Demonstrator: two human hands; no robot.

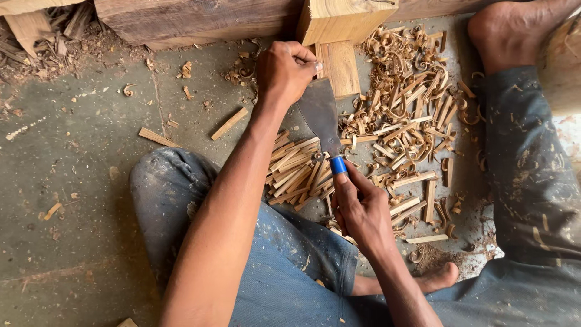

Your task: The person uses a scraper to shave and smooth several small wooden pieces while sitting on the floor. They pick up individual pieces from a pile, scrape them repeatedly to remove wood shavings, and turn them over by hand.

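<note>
R hand (358,209) grip closed on blade handle (338,165); L hand (284,69) fist on blade (319,112) top.

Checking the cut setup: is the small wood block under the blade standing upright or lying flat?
Lying flat: the wood block rests lengthwise on the floor, butted under a beam, with the left hand at its edge and the blade alongside.
</note>
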